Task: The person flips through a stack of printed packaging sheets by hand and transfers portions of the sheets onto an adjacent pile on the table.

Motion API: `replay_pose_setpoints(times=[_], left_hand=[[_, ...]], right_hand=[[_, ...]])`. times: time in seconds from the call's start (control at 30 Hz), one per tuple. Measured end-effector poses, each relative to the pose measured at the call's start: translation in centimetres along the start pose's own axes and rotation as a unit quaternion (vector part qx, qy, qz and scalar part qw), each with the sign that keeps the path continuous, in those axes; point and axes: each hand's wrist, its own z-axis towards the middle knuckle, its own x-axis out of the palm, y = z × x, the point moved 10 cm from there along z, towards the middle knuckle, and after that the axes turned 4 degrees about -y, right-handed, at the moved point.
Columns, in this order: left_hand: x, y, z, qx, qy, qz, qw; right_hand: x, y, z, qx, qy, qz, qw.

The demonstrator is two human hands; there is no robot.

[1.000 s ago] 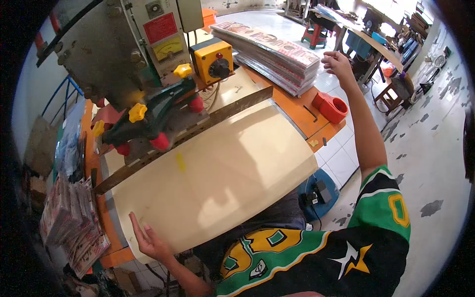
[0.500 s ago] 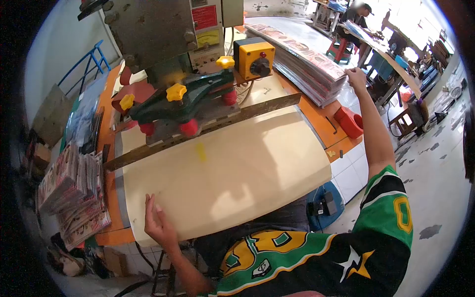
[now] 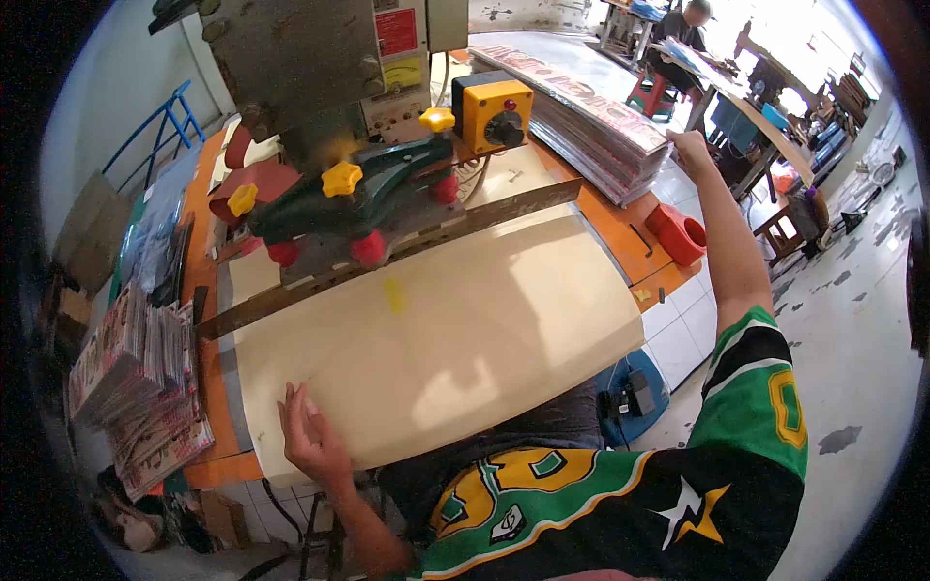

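My left hand (image 3: 315, 441) is at the lower left of a cream sheet (image 3: 465, 329), its fingers slightly apart and holding nothing. The sheet lies in front of a long metal bar (image 3: 407, 254) under the press machine (image 3: 300, 77). My right hand (image 3: 690, 155) is stretched out to the near right corner of a tall stack of printed sheets (image 3: 581, 111). Its thumb and fingertips are pressed together on a printed sheet at the top corner.
A red tape dispenser (image 3: 678, 235) and a small dark rod stand on the orange table (image 3: 620, 232). More printed bundles (image 3: 136, 368) are piled at the left. A yellow control box (image 3: 494, 111) sits beside the press. A person (image 3: 683, 34) sits at a far table.
My right hand has come down from above the floor beside the stack to its corner. My left hand has stayed by the cream sheet's lower left edge. The view has shifted left and up.
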Motion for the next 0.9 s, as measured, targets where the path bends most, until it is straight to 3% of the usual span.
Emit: replay_pose_setpoints(times=[0.17, 0.23, 0.37, 0.4, 0.43, 0.47, 0.5, 0.53, 0.63, 0.7, 0.73, 0.8, 0.87, 0.9], left_hand=[[-0.2, 0.1, 0.0, -0.015, -0.002, 0.006, 1.0], [-0.1, 0.2, -0.1, -0.013, 0.003, 0.004, 1.0], [0.2, 0.6, -0.3, 0.0, 0.016, -0.002, 1.0], [0.0, 0.6, -0.4, -0.004, 0.009, 0.008, 1.0], [0.1, 0.4, -0.4, -0.02, 0.012, -0.006, 1.0], [-0.1, 0.4, -0.4, -0.038, 0.011, -0.016, 0.999], [-0.6, 0.8, -0.4, -0.049, -0.007, 0.004, 0.999], [-0.3, 0.7, -0.3, -0.028, 0.005, 0.008, 1.0], [-0.7, 0.8, 0.0, -0.011, 0.008, 0.022, 1.0], [-0.7, 0.7, 0.1, -0.009, 0.005, 0.023, 1.0], [-0.7, 0.6, 0.1, -0.005, 0.009, 0.017, 1.0], [-1.0, -0.3, 0.5, 0.001, 0.009, 0.012, 1.0], [-1.1, 0.0, 0.5, 0.006, 0.004, 0.013, 1.0], [-0.8, 0.1, 0.4, 0.019, 0.006, 0.005, 1.0]], right_hand=[[-1.0, 3.7, -0.8, -0.117, -0.064, -0.039, 0.99], [-0.8, 3.5, -0.5, -0.095, -0.063, 0.018, 0.993], [1.2, 1.6, 0.1, 0.059, -0.047, 0.265, 0.961], [1.9, 1.7, 0.0, 0.07, -0.037, 0.301, 0.95], [2.7, 3.0, -1.0, 0.032, 0.043, 0.317, 0.947], [3.2, 3.6, 0.0, -0.072, 0.095, 0.241, 0.963], [3.7, 3.6, -1.3, 0.013, 0.089, 0.274, 0.958], [4.9, 4.9, -2.1, -0.038, 0.172, 0.223, 0.959], [5.2, 6.7, -2.1, -0.245, 0.171, 0.017, 0.954], [5.0, 4.4, -0.3, -0.109, 0.155, 0.087, 0.978], [5.4, 6.7, -0.9, -0.268, 0.152, -0.069, 0.949], [6.2, 7.0, -0.2, -0.302, 0.145, -0.112, 0.936], [6.6, 4.0, 2.1, -0.157, 0.16, 0.016, 0.974], [6.6, 3.7, 3.1, -0.17, 0.152, -0.007, 0.974]])
